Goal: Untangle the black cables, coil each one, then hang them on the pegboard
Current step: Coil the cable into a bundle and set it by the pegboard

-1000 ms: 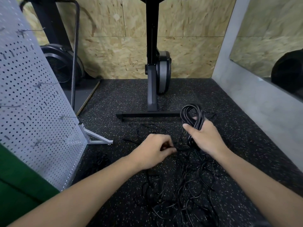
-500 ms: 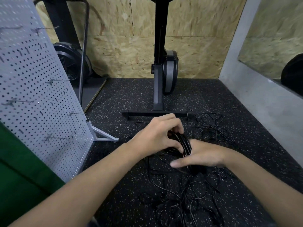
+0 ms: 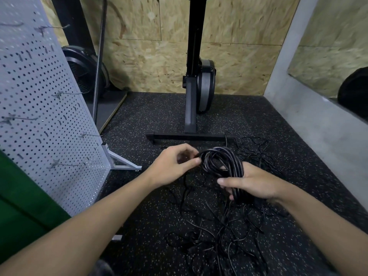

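1. Right hand: my fingers are curled round the lower part of the coiled cable, with the thumb laid across the front of the bundle. The grip is closed on the coil. The hand sits to the right of the pegboard, well apart from it.

2. Left hand: my thumb and forefinger pinch the coil at its upper left edge, on the side nearer the pegboard. The other fingers are curled behind and partly hidden. The hand lies between the pegboard's foot and the coil.

3. Coiled cable: several black loops, gathered in one bundle, stand up out of my right hand, off the floor. Strands trail down from the bundle.

4. Loose cables: a black tangle lies on the speckled floor to the right of the pegboard, under and in front of both hands, and spreads farther right beyond the coil.

5. Pegboard: a grey perforated panel, standing upright on a metal foot. Its hooks project from the face. I see no cable on the hooks in view.

6. To the right of the pegboard and behind the coil stands a black machine stand, with its base bar flat on the floor.
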Tool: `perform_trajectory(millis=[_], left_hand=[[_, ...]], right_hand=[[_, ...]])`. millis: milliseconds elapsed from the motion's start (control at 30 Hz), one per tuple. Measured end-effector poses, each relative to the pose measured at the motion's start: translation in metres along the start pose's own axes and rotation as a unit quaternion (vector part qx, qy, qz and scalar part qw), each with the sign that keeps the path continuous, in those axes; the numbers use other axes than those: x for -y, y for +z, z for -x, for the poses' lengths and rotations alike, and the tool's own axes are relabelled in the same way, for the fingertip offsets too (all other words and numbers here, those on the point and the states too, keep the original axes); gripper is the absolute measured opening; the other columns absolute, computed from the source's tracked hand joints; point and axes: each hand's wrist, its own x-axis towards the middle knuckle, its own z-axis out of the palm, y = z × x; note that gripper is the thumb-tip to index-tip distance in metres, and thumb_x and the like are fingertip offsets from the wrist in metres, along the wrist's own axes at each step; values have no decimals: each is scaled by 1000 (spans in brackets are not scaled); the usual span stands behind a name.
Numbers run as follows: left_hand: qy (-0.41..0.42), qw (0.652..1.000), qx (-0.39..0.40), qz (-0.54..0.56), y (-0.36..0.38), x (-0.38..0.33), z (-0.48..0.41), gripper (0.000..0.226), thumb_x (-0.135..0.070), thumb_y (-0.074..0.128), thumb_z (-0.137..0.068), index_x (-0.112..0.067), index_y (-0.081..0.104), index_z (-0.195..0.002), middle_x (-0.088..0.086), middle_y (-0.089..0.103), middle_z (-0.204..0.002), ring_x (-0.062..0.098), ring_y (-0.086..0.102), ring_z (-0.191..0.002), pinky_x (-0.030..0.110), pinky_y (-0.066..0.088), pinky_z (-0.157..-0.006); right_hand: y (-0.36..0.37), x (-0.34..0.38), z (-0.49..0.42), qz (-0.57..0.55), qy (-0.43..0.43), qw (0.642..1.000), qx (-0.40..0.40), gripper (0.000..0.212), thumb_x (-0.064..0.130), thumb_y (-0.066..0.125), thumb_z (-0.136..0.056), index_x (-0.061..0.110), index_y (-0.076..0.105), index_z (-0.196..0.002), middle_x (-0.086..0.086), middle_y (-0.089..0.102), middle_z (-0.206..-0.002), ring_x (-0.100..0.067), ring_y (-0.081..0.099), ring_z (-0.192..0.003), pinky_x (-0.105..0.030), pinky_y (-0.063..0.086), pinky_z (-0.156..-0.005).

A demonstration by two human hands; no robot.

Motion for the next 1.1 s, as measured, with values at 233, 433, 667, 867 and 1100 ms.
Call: perform_trajectory(millis=[233, 433, 667, 867, 1100], left_hand=[[-42, 998, 6, 44, -2, 3, 0, 4, -21, 72, -99, -22, 72, -102, -2, 79, -95, 22, 75, -95, 52, 58, -96], [-87, 962, -12, 259, 7, -35, 3, 10, -7, 69, -99, 0, 70, -105, 13, 71, -86, 22, 72, -81, 43, 66, -76], [-103, 942, -42, 316, 19, -66, 5, 25, -17, 71, -99, 5, 68, -87, 5, 69, -68, 16, 74, -70, 33, 65, -72], [-100, 974, -50, 198, 16, -67, 6, 43, -31, 62, -105, 4, 70, -83, 17, 76, -73, 29, 78, -71, 40, 65, -70], [-139, 987, -46, 70, 19, -64, 5, 39, -33, 57, -107, -8, 77, -85, 7, 79, -77, 22, 78, -67, 45, 66, -75]], right_hand=[[1, 9, 4, -172, -44, 983, -34, 15, 20, 74, -95, 8, 66, -100, -7, 64, -78, -23, 67, -76, -32, 58, -70], [8, 9, -3, -137, -94, 968, -189, 13, 23, 74, -96, 12, 72, -92, -4, 74, -79, -22, 72, -79, -40, 58, -81], [16, 17, -3, -133, -139, 967, -166, 11, 23, 69, -98, 15, 76, -99, -3, 78, -96, -15, 73, -90, -24, 58, -77], [20, 16, -2, -101, -126, 979, -125, 26, 36, 73, -94, 20, 73, -115, -1, 78, -106, -18, 73, -103, -36, 57, -95], [28, 16, -8, -77, -78, 987, -120, 8, 19, 79, -92, 19, 77, -101, -10, 78, -93, -23, 75, -87, -45, 59, -86]])
